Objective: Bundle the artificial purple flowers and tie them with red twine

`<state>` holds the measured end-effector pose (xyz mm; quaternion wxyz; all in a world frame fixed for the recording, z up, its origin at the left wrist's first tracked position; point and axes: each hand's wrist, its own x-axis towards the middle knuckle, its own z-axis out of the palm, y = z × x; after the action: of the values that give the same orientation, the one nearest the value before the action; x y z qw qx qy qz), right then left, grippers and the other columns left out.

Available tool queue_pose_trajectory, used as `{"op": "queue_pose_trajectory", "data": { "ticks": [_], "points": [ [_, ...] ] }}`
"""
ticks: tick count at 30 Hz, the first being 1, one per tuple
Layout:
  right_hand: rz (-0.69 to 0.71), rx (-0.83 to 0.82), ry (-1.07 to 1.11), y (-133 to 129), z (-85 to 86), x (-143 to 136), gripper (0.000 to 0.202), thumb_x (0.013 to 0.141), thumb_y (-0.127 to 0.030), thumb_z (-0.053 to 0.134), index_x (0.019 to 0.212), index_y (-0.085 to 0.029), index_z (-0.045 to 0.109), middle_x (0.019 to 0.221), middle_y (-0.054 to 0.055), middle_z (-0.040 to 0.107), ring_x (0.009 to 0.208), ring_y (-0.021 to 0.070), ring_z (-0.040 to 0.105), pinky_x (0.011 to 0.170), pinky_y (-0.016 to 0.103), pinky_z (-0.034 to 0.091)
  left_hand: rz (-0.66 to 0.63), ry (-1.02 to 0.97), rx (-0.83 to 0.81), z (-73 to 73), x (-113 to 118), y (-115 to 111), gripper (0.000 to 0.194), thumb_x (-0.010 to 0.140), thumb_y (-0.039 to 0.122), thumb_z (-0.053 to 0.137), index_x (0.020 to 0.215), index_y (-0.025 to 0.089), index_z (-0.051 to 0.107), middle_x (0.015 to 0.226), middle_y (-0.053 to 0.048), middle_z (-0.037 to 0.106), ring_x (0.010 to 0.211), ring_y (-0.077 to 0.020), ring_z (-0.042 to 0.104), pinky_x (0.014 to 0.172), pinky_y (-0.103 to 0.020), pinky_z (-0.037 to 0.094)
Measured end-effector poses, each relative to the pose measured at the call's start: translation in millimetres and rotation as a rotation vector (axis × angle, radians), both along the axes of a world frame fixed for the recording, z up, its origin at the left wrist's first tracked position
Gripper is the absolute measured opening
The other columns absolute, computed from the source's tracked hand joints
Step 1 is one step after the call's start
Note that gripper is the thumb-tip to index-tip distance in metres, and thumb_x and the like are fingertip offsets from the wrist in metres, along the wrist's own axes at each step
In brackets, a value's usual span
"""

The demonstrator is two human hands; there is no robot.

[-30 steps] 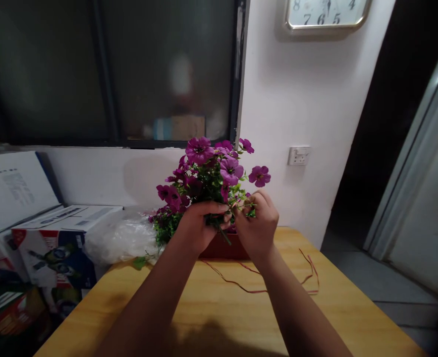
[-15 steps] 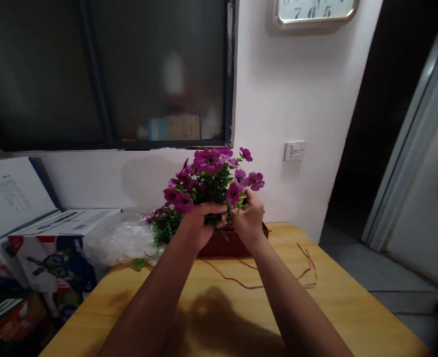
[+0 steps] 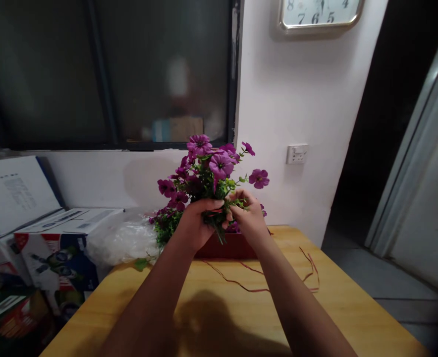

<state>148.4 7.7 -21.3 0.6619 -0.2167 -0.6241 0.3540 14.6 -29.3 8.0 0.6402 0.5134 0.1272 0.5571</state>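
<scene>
Head view: I hold a bunch of purple flowers (image 3: 221,164) upright in front of me, above the near part of a red box (image 3: 228,246) on the wooden table (image 3: 241,322). My left hand (image 3: 198,223) is clenched around its gathered stems, thumb across the front, with the stem ends (image 3: 221,235) poking out below. My right hand (image 3: 251,215) is closed at the fingertips on a leafy sprig (image 3: 238,202) at the right side of the bunch, close beside my left thumb.

Reddish string (image 3: 248,289) lies in loose curves on the tabletop, in front of the box and to its right. A crumpled clear plastic bag (image 3: 126,238) sits at the table's left edge, with 1 green leaf (image 3: 140,264) just beside it. Printed cartons (image 3: 55,253) stand farther left, and 1 clock (image 3: 321,17) hangs on the wall above 1 socket (image 3: 297,154).
</scene>
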Motion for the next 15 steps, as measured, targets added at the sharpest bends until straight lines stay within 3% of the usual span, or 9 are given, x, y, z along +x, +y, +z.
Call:
{"op": "queue_pose_trajectory", "data": {
  "ticks": [2,6,10,15],
  "points": [
    [0.044,-0.081,0.037,0,0.9,0,0.03,0.072,-0.035,0.074,0.091,-0.021,0.055,0.067,-0.005,0.059,0.054,0.0112,0.054,0.052,0.025,0.045,0.042,-0.027,-0.042,3.5,-1,0,0.016,0.068,0.024,0.069,0.073,0.009,0.069,0.065,-0.009,0.067,0.059,-0.0184,0.063,0.051,-0.027,0.049],
    [-0.038,-0.175,0.034,0,3.1,2,0.038,0.07,-0.044,0.077,0.095,-0.019,0.063,0.084,0.002,0.068,0.074,0.0151,0.062,0.061,0.026,0.049,0.18,-0.066,-0.041,11.4,-8,-1,0.022,0.069,0.029,0.069,0.083,0.012,0.07,0.088,-0.01,0.074,0.079,-0.0246,0.07,0.061,-0.032,0.057],
    [-0.086,-0.183,0.083,-12,10.7,6,0.032,0.073,-0.045,0.076,0.09,-0.021,0.066,0.087,0.002,0.069,0.076,0.0148,0.062,0.068,0.028,0.049,0.355,-0.002,0.028,11.7,-17,2,0.031,0.071,0.037,0.072,0.093,0.016,0.072,0.111,-0.009,0.072,0.108,-0.0305,0.066,0.078,-0.037,0.057],
    [0.057,-0.168,-0.181,-33,16.4,8,0.037,0.083,-0.055,0.065,0.093,-0.021,0.074,0.094,0.007,0.073,0.085,0.0215,0.066,0.075,0.034,0.052,0.516,0.115,0.099,-0.3,-23,16,0.034,0.075,0.044,0.07,0.097,0.019,0.075,0.112,-0.009,0.073,0.121,-0.0316,0.058,0.093,-0.041,0.051]
  ]
}}
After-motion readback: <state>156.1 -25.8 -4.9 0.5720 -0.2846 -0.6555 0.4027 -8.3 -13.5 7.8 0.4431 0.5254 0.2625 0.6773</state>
